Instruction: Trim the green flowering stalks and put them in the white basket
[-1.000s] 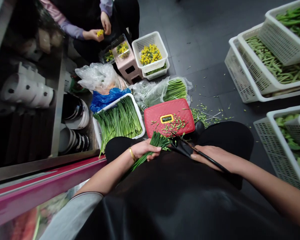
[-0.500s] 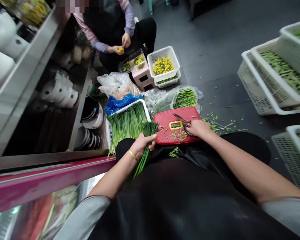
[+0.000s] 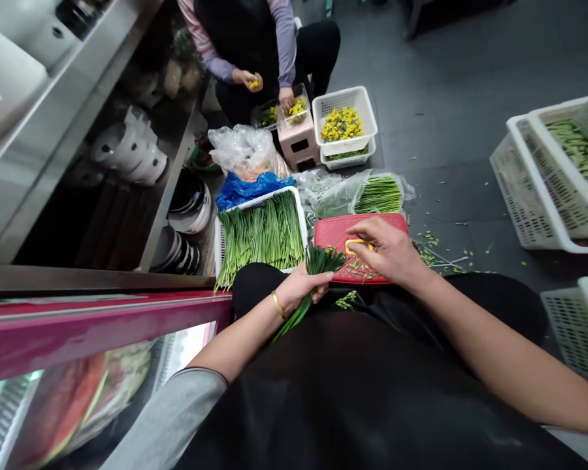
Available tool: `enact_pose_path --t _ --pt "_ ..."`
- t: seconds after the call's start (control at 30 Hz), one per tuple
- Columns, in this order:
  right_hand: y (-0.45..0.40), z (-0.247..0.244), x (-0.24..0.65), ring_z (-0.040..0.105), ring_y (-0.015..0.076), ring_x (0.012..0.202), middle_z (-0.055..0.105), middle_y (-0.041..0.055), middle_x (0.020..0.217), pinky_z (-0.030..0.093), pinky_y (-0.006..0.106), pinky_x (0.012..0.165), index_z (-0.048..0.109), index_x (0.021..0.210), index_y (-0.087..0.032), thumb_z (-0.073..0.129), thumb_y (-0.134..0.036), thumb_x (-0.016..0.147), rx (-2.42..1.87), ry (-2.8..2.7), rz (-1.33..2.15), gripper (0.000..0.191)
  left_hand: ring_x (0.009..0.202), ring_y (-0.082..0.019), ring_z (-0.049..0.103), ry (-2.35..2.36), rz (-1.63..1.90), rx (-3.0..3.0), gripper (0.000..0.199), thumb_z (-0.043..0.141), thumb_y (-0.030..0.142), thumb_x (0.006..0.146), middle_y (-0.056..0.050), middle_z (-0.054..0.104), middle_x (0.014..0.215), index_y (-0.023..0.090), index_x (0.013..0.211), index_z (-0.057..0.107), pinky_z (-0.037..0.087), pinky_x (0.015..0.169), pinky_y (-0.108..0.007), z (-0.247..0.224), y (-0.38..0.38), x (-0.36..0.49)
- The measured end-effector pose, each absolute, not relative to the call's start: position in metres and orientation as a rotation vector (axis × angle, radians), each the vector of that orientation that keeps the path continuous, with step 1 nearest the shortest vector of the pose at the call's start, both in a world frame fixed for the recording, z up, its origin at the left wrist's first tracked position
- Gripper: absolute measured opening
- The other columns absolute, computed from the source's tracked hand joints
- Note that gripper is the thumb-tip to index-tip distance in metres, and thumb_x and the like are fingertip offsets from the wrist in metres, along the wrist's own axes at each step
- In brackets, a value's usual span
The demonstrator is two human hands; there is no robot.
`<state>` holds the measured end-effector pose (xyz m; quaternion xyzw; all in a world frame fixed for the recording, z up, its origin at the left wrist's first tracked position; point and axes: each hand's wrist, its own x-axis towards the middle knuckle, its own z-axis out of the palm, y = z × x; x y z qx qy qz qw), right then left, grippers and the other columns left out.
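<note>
A bundle of green stems [image 3: 318, 266] is gripped in my left hand [image 3: 304, 287], over my lap. My right hand [image 3: 385, 251] is raised over the red lid [image 3: 333, 228], its fingers apart and curved, with no scissors visible in it. Small green clippings [image 3: 357, 266] lie on the lid around its yellow-framed handle, which my fingers partly cover. Left of the lid, a white basket [image 3: 302, 219] holds many long green stems [image 3: 264, 228]. Behind the lid, more green stems [image 3: 379, 194] lie in a clear plastic bag [image 3: 333, 202].
Across from me, a person's hands [image 3: 286, 98] handle yellow flowers near a pink stool [image 3: 298, 147]. Beside it is a basket of yellow flowers [image 3: 342, 124]. White baskets [image 3: 524, 183] stand at right, a metal shelf [image 3: 93, 277] at left. Clippings litter the floor.
The scissors have left my right hand and are out of sight; its fingers have opened. The whole view has shifted. The other person's hand has reached down to the flower box.
</note>
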<state>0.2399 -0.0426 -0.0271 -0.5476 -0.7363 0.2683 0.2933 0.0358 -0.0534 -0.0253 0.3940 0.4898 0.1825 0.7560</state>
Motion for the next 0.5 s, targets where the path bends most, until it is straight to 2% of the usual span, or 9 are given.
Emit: enact_pose_path --t 0.1,0.27,0.37,0.5 --pt "-0.046 -0.008 0.221 0.060 0.0221 0.094 0.065 0.0093 0.096 0.047 0.035 0.085 0.064 0.099 -0.019 0.058 -0.027 0.085 -1.211 -2.087 0.734 0.017 0.031 -0.005 0.038 1.063 0.387 0.887 0.045 0.078 0.049 0.058 0.007 0.045 0.040 0.016 0.059 0.048 0.028 0.032 -0.019 -0.025 -0.056 0.037" --pt "-0.051 -0.016 0.221 0.059 0.0168 0.079 0.064 0.0066 0.088 0.047 0.029 0.073 0.064 0.092 -0.016 0.059 -0.021 0.082 -1.228 -2.017 0.954 0.012 0.031 -0.006 0.039 0.958 0.340 0.804 0.047 0.077 0.052 0.059 0.006 0.049 0.043 0.016 0.069 0.050 0.031 0.033 -0.019 -0.022 -0.061 0.031" --pt "-0.054 -0.022 0.225 0.058 0.0145 0.076 0.064 0.0045 0.084 0.046 0.028 0.073 0.064 0.090 -0.017 0.058 -0.019 0.081 -1.208 -1.911 1.058 0.011 0.030 -0.007 0.039 0.948 0.360 0.744 0.050 0.074 0.056 0.061 0.004 0.053 0.045 0.015 0.077 0.050 0.031 0.032 -0.019 -0.023 -0.062 0.029" --pt "-0.056 -0.023 0.224 0.058 0.0137 0.074 0.063 0.0032 0.080 0.046 0.027 0.070 0.064 0.084 -0.017 0.055 -0.017 0.080 -1.205 -1.865 1.124 0.009 0.030 -0.006 0.039 1.019 0.391 0.773 0.049 0.075 0.054 0.060 0.005 0.051 0.044 0.015 0.075 0.051 0.030 0.033 -0.019 -0.025 -0.063 0.030"
